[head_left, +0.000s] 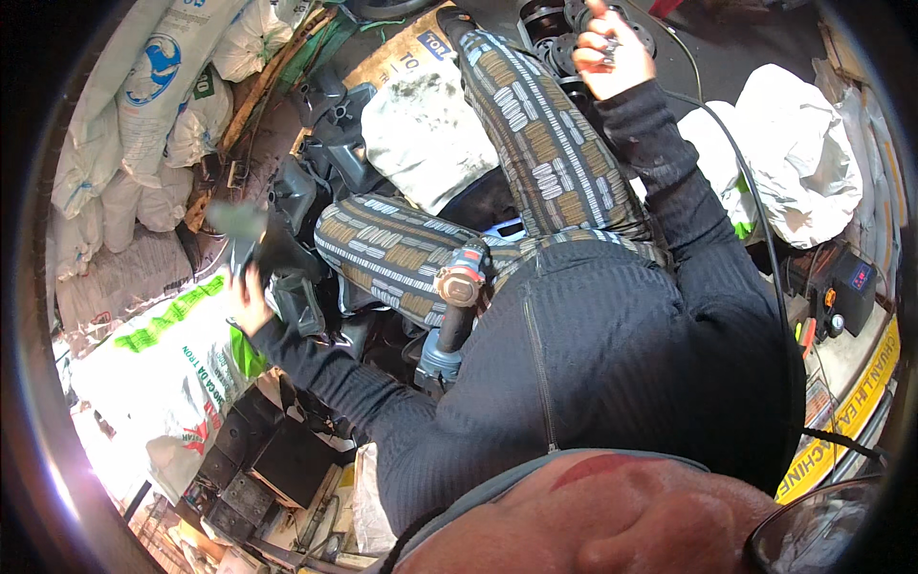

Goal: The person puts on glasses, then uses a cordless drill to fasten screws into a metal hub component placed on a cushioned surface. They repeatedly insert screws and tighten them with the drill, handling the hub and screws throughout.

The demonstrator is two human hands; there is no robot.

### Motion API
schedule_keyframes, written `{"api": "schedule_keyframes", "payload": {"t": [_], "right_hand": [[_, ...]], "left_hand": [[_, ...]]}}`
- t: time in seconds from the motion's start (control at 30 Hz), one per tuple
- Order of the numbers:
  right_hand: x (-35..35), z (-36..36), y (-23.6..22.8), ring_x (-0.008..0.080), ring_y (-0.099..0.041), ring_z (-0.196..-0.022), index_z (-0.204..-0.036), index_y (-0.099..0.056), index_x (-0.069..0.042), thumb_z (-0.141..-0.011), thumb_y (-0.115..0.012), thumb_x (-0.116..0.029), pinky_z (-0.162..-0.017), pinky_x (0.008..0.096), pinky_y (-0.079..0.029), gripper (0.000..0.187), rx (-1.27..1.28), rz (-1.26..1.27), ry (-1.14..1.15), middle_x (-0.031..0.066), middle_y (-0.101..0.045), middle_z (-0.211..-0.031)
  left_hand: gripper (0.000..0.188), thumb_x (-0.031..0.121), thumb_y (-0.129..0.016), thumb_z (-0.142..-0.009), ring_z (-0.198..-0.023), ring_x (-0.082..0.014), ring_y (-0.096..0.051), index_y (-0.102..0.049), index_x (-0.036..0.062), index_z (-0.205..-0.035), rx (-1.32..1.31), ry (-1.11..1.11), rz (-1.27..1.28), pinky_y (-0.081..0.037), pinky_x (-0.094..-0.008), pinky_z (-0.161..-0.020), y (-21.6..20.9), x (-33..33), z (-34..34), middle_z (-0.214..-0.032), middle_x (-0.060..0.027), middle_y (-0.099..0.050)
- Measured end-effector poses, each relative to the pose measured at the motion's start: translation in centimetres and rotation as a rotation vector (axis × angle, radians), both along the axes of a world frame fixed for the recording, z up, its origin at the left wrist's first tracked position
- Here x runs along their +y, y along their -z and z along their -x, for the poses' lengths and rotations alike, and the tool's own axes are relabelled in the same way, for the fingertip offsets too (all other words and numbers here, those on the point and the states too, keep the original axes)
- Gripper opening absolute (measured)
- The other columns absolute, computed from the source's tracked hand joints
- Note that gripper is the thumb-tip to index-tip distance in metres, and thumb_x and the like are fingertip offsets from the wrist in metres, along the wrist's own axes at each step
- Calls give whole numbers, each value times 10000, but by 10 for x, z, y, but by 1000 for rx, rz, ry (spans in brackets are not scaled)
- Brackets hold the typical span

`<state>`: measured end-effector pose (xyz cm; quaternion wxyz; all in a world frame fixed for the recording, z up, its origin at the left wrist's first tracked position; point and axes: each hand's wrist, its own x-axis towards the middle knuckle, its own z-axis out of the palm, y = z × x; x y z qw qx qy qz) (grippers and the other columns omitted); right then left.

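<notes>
My left hand [251,300] reaches out to the left with its fingers stretched and apart. Just past its fingertips is a dark grey piece [237,222], smeared by motion; whether the fingers touch it I cannot tell. Black molded plastic parts [298,196] are heaped beside that hand. At the upper right, my right hand [620,55] is raised with curled fingers, a small dark thing showing between them, too small to name. Next to it stand black round parts [559,57]. Against my lap rests a cordless power drill [461,277] with a blue-grey battery base, held by neither hand.
White sacks [143,105] are stacked at the far left, and a white and green sack [172,359] lies nearer. A stained white sack [426,134] sits before my legs. At right, a black cable [755,191] passes white bags [798,153] and a black box with a display [846,292].
</notes>
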<state>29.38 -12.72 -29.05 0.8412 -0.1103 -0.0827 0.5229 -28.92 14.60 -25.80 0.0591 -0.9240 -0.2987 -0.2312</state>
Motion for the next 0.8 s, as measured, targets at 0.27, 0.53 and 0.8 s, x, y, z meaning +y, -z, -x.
{"api": "schedule_keyframes", "payload": {"t": [0.27, 0.53, 0.8], "right_hand": [[-107, -104, -14, 95, -410, -460, -1049, -584, -71, -846, -488, -40, -400, 242, -347, 227, 26, 40, 627, -19, -461, -600], [-84, -153, -18, 97, -391, -444, -1080, -585, -110, -898, -444, -146, -400, 245, -342, 233, 140, -110, 562, -32, -432, -583], [-62, -175, -21, 99, -372, -428, -1111, -586, -149, -950, -400, -251, -400, 249, -338, 266, 146, -154, 410, -45, -403, -566]], "left_hand": [[305, 378, -699, -781, -993, -287, -633, -720, 95, -894, 362, 141, 433, -507, -388, -861, 100, -40, -283, -1240, -55, -583], [397, 424, -691, -741, -907, -309, -649, -695, 125, -1003, 513, 19, 300, -530, -420, -791, 52, -80, -366, -1045, -128, -646], [189, 315, -669, -790, -836, -213, -632, -650, 206, -943, 181, 769, 96, -502, -382, -694, 79, -205, -555, -879, -17, -596]]}}
